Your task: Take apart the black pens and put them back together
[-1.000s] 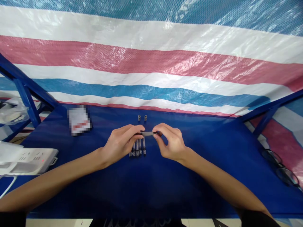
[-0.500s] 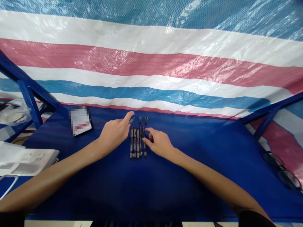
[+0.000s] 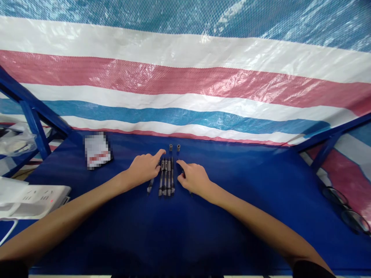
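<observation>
Several slim dark pens with clear lower barrels (image 3: pixel 165 178) lie side by side near the middle of the blue table. My left hand (image 3: pixel 142 169) is just left of this row, closed on a pen (image 3: pixel 150 186) whose lower end slants out below the fingers. To the right of the row, my right hand (image 3: pixel 195 177) pinches another pen (image 3: pixel 190 193); most of it is covered by the hand. Beyond the row stand two small grey pen parts, a left one (image 3: pixel 171 147) and a right one (image 3: pixel 178 147).
A blurred-out flat object (image 3: pixel 97 150) lies on the table (image 3: pixel 185 235) at the back left. At the left edge is a white power strip (image 3: pixel 40 199) with a cable. Eyeglasses (image 3: pixel 346 210) rest at the right edge. Striped sheeting (image 3: pixel 185 81) hangs behind.
My left hand has come down slightly and a pen now angles beneath it. My right hand has moved right, drawing the rightmost pen away from the row.
</observation>
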### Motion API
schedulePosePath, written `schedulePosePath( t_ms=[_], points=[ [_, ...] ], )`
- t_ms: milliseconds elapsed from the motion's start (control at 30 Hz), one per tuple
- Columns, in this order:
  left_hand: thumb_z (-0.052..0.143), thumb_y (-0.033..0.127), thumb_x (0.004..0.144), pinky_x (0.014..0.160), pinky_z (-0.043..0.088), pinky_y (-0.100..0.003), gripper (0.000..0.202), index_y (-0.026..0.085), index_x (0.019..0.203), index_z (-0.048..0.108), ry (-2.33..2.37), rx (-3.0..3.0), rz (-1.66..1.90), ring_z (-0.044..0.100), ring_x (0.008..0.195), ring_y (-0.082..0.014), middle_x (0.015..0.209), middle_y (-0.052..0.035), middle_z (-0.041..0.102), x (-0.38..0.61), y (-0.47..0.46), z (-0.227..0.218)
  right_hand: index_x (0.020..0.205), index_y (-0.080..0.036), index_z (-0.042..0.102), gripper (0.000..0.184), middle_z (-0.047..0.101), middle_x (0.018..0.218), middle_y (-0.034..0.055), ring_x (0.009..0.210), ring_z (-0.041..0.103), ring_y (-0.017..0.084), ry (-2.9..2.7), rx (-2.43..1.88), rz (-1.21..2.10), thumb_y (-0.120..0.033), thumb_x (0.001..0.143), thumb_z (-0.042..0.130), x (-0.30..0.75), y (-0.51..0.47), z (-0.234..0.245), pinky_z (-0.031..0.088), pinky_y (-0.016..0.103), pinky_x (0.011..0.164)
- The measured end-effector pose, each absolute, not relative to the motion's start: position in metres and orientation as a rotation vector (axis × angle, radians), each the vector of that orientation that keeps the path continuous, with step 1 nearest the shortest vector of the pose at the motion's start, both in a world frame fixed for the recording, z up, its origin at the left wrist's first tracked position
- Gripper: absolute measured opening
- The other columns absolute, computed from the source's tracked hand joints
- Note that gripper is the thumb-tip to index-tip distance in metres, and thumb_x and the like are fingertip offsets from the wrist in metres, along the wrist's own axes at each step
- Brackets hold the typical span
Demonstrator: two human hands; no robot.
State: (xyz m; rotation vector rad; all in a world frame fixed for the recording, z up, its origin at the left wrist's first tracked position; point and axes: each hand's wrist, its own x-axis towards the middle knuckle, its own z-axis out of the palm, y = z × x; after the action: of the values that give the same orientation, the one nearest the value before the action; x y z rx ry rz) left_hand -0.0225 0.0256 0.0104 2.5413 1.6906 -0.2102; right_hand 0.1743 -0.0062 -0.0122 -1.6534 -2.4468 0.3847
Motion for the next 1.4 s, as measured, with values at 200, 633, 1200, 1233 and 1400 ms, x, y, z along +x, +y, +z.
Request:
schedulePosePath(
  t_ms=[200, 633, 1200, 1233, 1400],
  points=[
    [0.043, 0.032, 0.090, 0.060, 0.043, -0.027, 0.037, 0.025, 0.126, 0.046, 1.633, 2.562, 0.015, 0.065, 0.070, -0.0222, 0.073, -0.0023, 0.067, -0.021, 0.025, 0.008, 0.089, -0.019, 0.067, 0.019, 0.061, 0.063, -0.0011, 0.058, 0.058, 0.013, -1.956, -1.345, 0.597, -0.016, 0.080, 0.051, 0.184, -0.001, -0.007, 0.044, 0.025, 0.060],
    [0.045, 0.036, 0.092, 0.054, 0.034, -0.023, 0.027, 0.021, 0.090, 0.067, 1.228, 2.747, 0.558, 0.058, 0.059, -0.0138, 0.066, 0.0002, 0.064, -0.015, 0.009, 0.016, 0.101, -0.020, 0.061, 0.022, 0.062, 0.062, -0.0030, 0.048, 0.056, 0.010, -1.529, -1.151, 0.855, -0.036, 0.087, 0.059, 0.191, 0.001, 0.002, 0.047, 0.023, 0.054],
    [0.031, 0.035, 0.097, 0.058, 0.036, -0.024, 0.032, 0.023, 0.109, 0.058, 1.386, 2.424, 0.438, 0.059, 0.062, -0.0148, 0.070, 0.0016, 0.064, -0.018, 0.021, 0.020, 0.105, -0.022, 0.068, 0.023, 0.053, 0.133, 0.0084, 0.127, 0.045, 0.023, -1.995, -1.282, 0.510, -0.027, 0.091, 0.050, 0.197, 0.027, -0.015, 0.035, 0.045, 0.108],
    [0.031, 0.035, 0.097, 0.058, 0.036, -0.024, 0.033, 0.024, 0.113, 0.057, 1.393, 2.421, 0.460, 0.060, 0.063, -0.0149, 0.071, 0.0016, 0.065, -0.018, 0.021, 0.021, 0.110, -0.022, 0.067, 0.026, 0.049, 0.138, 0.0087, 0.131, 0.041, 0.024, -2.077, -1.290, 0.527, -0.027, 0.091, 0.051, 0.196, 0.028, -0.016, 0.033, 0.046, 0.109],
    [0.031, 0.043, 0.096, 0.054, 0.032, -0.023, 0.037, 0.023, 0.104, 0.060, 1.507, 2.405, 0.516, 0.057, 0.057, -0.0142, 0.062, 0.0028, 0.061, -0.017, 0.022, 0.026, 0.124, -0.020, 0.060, 0.036, 0.033, 0.151, 0.0099, 0.142, 0.022, 0.027, -2.274, -1.303, 0.575, -0.030, 0.090, 0.053, 0.191, 0.035, -0.024, 0.025, 0.050, 0.113]
  ],
)
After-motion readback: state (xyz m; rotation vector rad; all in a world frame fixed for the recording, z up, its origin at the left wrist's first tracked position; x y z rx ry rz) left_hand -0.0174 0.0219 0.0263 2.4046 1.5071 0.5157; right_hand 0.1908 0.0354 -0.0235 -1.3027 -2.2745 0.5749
